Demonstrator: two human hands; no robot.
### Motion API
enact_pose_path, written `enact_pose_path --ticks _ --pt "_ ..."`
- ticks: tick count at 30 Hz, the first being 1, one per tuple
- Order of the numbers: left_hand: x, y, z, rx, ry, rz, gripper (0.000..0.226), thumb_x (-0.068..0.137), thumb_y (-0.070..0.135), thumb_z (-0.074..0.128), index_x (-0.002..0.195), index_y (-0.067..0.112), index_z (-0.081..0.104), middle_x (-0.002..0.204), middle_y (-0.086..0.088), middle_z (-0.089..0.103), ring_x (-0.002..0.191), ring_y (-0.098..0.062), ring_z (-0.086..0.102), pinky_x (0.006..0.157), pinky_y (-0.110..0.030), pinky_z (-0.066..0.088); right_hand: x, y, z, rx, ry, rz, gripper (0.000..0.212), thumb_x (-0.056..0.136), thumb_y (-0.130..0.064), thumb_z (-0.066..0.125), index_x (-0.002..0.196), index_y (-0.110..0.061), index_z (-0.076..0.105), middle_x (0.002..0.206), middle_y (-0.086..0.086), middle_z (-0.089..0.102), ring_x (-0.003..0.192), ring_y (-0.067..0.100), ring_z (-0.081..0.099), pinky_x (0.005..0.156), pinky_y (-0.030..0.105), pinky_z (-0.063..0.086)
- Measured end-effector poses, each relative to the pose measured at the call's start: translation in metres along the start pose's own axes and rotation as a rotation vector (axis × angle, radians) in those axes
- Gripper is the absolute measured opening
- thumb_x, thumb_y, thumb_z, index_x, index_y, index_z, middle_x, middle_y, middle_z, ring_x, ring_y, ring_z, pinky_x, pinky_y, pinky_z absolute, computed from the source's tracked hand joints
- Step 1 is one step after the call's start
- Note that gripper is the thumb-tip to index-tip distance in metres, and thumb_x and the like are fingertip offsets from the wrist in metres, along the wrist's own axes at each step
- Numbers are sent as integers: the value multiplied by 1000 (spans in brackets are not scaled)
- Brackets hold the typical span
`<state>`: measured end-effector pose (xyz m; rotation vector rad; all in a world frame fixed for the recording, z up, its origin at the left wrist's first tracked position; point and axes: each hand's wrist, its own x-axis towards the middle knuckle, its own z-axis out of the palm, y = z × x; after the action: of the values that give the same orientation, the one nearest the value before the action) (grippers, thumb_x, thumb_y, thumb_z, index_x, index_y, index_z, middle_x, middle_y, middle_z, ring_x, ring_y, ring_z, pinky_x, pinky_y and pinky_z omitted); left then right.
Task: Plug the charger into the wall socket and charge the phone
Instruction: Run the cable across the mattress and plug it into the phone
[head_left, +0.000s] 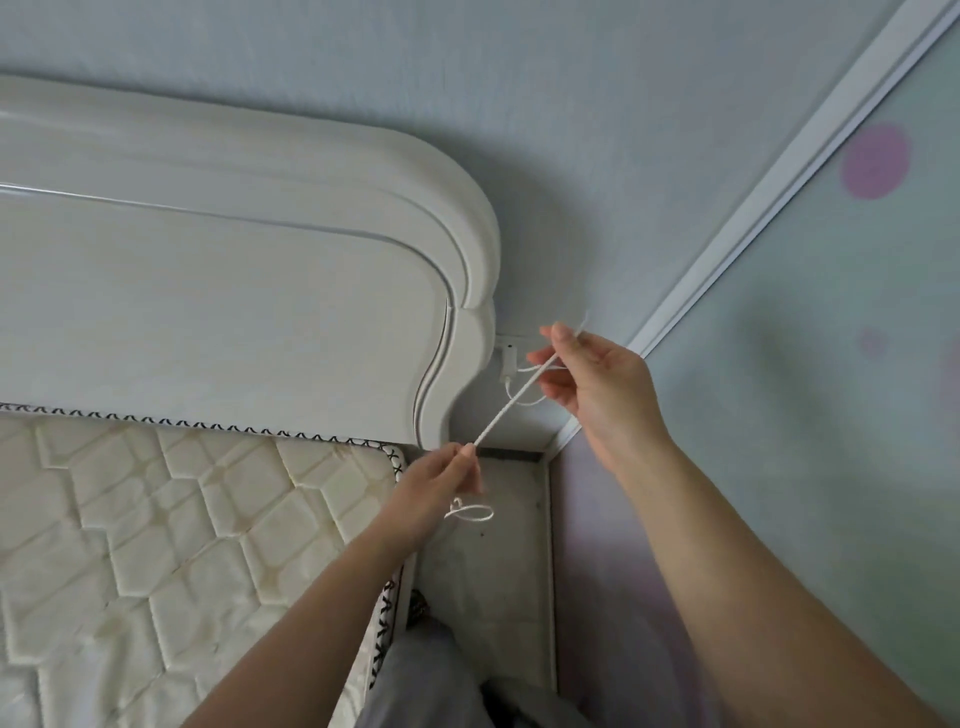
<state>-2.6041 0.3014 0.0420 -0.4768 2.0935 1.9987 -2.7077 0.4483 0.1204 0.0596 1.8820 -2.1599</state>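
A white charger (506, 358) sits in the wall socket (511, 340), low on the wall just right of the headboard. Its white cable (506, 408) runs taut between my hands. My right hand (592, 376) pinches the cable's upper part in front of the socket. My left hand (441, 480) grips the lower part, with a small loop of cable (470, 512) hanging below its fingers. No phone is in view.
A white headboard (234, 291) and a quilted cream mattress (156, 545) fill the left. A narrow floor gap (498, 545) runs between the bed and a pale wall (805, 364) with pink dots on the right. My grey-clothed leg (426, 675) is at the bottom.
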Motion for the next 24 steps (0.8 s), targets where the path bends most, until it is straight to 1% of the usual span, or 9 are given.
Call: enact_pose_path --ticks 3,5,8,10,12,13,15,19,24 --pt "-25 8 -15 -103 181 3 33 94 31 45 67 17 57 48 10 47 46 -3 46 63 -27 41 -8 16 -9 -125 -99 94 18 82 -26 68 92 -12 72 75 -3 75 69 11 67 60 16 54" --pt "-50 22 -28 -239 260 -2 29 95 27 44 75 19 64 49 12 47 47 -4 47 67 -29 44 -28 40 -10 -293 -226 167 34 81 -22 70 112 -8 64 84 -6 72 76 8 67 66 14 55" --pt "-87 51 -42 -446 270 37 26 95 18 45 90 21 69 60 10 55 53 -4 53 64 -25 54 -67 80 5 -496 -525 173 42 78 -20 74 117 -19 60 102 -9 66 86 -4 63 72 8 50" --pt "-108 67 -48 -513 243 81 24 94 16 45 99 17 68 67 9 61 57 -5 58 67 -27 57 -92 104 22 -609 -695 156 50 75 -28 75 122 -30 55 122 -9 60 106 -2 56 88 18 48" --pt "-126 80 -51 -529 235 104 25 94 15 44 102 14 67 69 8 64 60 -7 60 72 -32 58 -112 119 38 -705 -753 125 58 77 -38 72 129 -36 48 138 -11 49 124 6 45 103 33 42" --pt "-133 85 -51 -528 240 113 25 94 14 44 103 13 67 70 7 64 60 -7 61 75 -35 58 -121 122 46 -701 -760 106 55 78 -40 69 129 -38 48 139 -12 48 126 7 43 104 33 40" --pt "-146 90 -53 -540 247 135 25 94 13 44 103 12 67 70 7 64 60 -8 61 78 -39 58 -135 122 58 -652 -745 78 38 83 -39 65 119 -38 55 131 -12 55 120 7 50 95 28 41" --pt "-167 93 -62 -575 246 187 24 93 13 47 102 14 69 70 8 66 62 -8 63 74 -36 59 -154 109 72 -572 -694 19 9 84 -34 64 91 -30 68 93 -11 70 88 6 65 74 19 45" --pt "-185 59 -68 -201 435 182 22 93 30 47 104 34 65 96 11 72 93 -11 65 87 -34 51 -182 89 77 -331 -526 -13 4 84 -19 66 82 -17 68 68 -4 69 64 10 64 62 20 52"
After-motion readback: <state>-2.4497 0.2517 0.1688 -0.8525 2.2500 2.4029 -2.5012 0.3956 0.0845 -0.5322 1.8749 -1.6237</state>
